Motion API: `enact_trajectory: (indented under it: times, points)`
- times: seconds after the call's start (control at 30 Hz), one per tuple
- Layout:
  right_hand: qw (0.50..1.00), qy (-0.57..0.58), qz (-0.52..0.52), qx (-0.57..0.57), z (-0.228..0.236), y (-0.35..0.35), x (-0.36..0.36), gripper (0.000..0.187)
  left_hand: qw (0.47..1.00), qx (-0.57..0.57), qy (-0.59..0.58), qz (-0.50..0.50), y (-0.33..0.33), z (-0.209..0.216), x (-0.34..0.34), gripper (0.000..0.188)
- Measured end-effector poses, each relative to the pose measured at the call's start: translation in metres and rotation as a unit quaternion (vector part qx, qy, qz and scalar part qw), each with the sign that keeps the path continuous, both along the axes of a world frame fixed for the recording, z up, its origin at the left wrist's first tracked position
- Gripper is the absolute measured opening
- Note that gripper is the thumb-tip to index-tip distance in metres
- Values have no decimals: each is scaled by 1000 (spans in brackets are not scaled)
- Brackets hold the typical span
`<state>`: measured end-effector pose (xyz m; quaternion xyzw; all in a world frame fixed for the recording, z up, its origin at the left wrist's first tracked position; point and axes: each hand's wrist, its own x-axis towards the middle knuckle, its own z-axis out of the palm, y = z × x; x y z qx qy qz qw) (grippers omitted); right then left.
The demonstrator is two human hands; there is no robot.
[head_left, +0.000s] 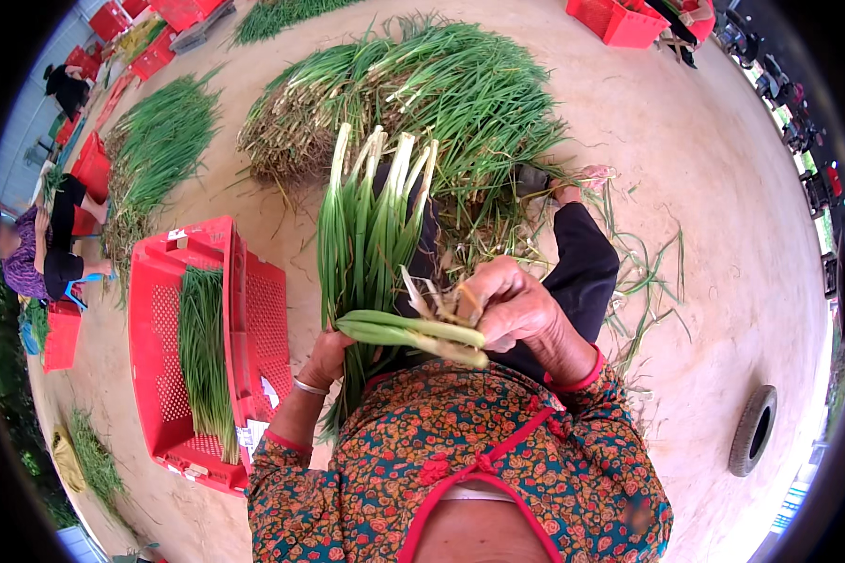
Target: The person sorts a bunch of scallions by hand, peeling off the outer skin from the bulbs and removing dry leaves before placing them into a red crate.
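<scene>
We see the left hand [329, 357], low and just left of the centre, with its fingers curled closed around a bundle of long green stalks [361, 239]. The right hand [521, 300], right of the centre, has thumb and fingers pinched together on dry strips [415, 293] beside the ends of a few crossing stalks [406, 328]; we cannot tell how firmly its thumb presses on those ends.

At left, the wall of a red crate [265, 314] stands near the left forearm, with green leaves [207, 347] lying inside. Above the bundle we find a broad heap [479, 98], and a dark-trousered leg [584, 258] bounds the right hand's far side. Beyond it, pale floor [723, 272] spreads to a tyre [753, 430] at lower right.

The bundle stands roughly upright in our view, white ends uppermost and uneven; the crossing stalks lie nearly level, pale green and smooth.
</scene>
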<state>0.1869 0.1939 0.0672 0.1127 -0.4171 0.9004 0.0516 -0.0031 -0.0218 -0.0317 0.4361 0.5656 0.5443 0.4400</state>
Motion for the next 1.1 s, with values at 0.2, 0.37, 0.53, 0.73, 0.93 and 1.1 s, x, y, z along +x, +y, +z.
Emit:
enact_trajectory:
  times: [0.2,0.37,0.53,0.73,0.93,1.1]
  points:
    - [946,155,-154,-238,40,7,12,23,951,-148,-268,54,2,6,7,33]
    - [888,19,-432,160,46,48,20,26,937,-104,-332,25,3,4,3,44]
    - [666,-130,-408,611,20,16,-32,32,950,-115,-289,16,6,8,7,43]
    - [917,-161,-261,254,-6,27,-43,16,951,-107,-288,27,6,6,7,41]
    - [916,79,-371,-130,17,82,-2,14,946,-105,-306,34,8,12,10,43]
    - [888,-153,-375,218,-9,47,-28,21,948,-108,-298,21,10,14,10,43]
